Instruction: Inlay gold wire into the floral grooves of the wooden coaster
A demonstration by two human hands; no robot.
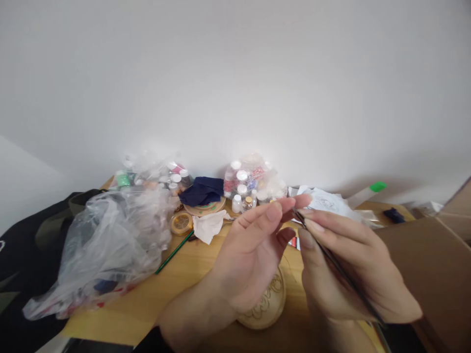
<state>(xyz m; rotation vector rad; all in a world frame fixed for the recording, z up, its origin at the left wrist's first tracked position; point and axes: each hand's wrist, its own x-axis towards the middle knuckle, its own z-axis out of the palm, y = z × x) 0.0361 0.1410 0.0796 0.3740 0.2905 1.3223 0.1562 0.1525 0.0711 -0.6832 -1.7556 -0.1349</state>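
Note:
My right hand [349, 260] grips a thin dark pen-like tool [342, 272], its tip pointing up and left to the fingers of my other hand. My left hand [253, 245] is raised with its palm turned inward and its fingers curled; whether a small thing sits between thumb and fingertips is too small to tell. Below both hands, partly hidden by my left one, a round wooden disc [270, 306] with curling drawn lines lies on the wooden table [140, 304].
Left are a clear plastic bag [114, 240], a green pencil [174, 252] and a round amber container [181, 223]. Behind stand bagged bottles [242, 176], dark blue cloth [202, 190] and white tissue [209, 225]. Printed paper [326, 202] and a cardboard box [430, 260] are right.

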